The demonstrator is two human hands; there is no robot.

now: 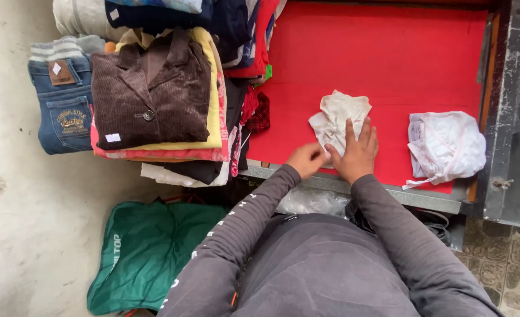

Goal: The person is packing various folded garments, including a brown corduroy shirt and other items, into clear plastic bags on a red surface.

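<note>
While bare red table (389, 53) lies beyond, both hands press the cream cloth (337, 117) flat.

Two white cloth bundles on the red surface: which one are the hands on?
The cream-white crumpled cloth near the middle of the red surface. The right hand lies flat on it and the left hand pinches its edge. The other white bundle lies untouched at the right.

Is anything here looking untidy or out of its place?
Yes. The green bag lies crumpled on the floor, and the white garment sits bunched, unfolded, on the red surface.
</note>
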